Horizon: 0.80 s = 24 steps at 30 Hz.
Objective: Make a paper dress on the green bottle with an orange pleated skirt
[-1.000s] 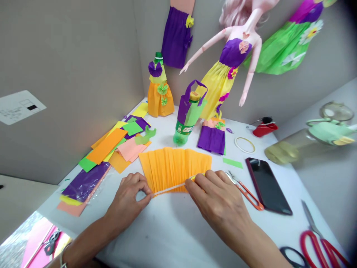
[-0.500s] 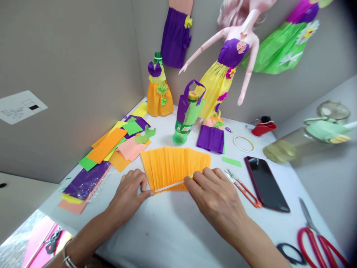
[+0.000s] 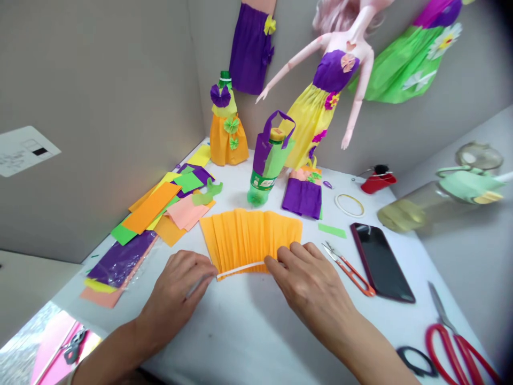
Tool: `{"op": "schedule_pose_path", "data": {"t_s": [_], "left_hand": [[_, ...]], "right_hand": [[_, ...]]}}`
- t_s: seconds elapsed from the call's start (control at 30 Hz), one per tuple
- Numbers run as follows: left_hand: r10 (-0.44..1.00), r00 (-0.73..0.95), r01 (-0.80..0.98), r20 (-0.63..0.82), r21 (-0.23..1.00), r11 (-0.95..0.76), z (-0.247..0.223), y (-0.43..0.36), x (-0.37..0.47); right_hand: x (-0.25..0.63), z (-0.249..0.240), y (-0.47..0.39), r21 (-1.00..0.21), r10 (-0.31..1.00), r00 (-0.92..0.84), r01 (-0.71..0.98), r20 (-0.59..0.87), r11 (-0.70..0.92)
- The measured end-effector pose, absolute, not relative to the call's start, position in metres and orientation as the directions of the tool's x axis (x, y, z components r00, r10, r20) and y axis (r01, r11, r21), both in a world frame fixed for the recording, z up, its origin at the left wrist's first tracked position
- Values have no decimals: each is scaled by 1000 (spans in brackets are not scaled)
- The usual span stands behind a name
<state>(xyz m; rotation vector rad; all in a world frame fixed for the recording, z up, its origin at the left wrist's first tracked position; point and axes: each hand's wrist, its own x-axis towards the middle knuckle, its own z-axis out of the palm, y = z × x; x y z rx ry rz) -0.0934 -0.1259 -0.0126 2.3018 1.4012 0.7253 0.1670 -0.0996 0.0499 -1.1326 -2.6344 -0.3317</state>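
Pleated orange paper (image 3: 248, 238) lies fanned out on the table, with a white strip (image 3: 240, 268) along its lower edge. At the lower left corner of the paper, my left hand (image 3: 180, 291) has its fingers pinched together on the end of the strip, and a pale length of it shows between the fingers. My right hand (image 3: 306, 278) is closed over the lower right part of the paper, its thumb and fingertips at the other visible end of the strip. What those fingertips hold is partly hidden.
Coloured paper pieces (image 3: 154, 208) lie at the left. A dressed bottle (image 3: 228, 139), another bottle (image 3: 260, 184) and a doll (image 3: 336, 69) stand behind. Small snips (image 3: 350, 272), a phone (image 3: 382, 262) and red scissors (image 3: 455, 342) lie right, near a jug (image 3: 420, 206).
My left hand has gone from pressing the paper's corner with its thumb to pinching the strip's end, fingers drawn together. My right hand has barely moved. The view has shifted slightly.
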Motion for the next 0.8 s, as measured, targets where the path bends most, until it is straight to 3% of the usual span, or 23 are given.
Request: {"op": "schedule_pose_path", "data": {"t_s": [0.13,0.33,0.8], "left_hand": [[771,547,653,326,410,-637,-19,-144,-90],[727,633,700,265,203,-684,-33,-172,-82],[760,631,750,156,127,-649,-37,-179,-82]], "right_hand": [[165,50,-99,106,670,-671,727,316,678],[163,51,-97,114,664,-680,720,312,684],[164,53,-97,138,659,-681,721,318,679]]}}
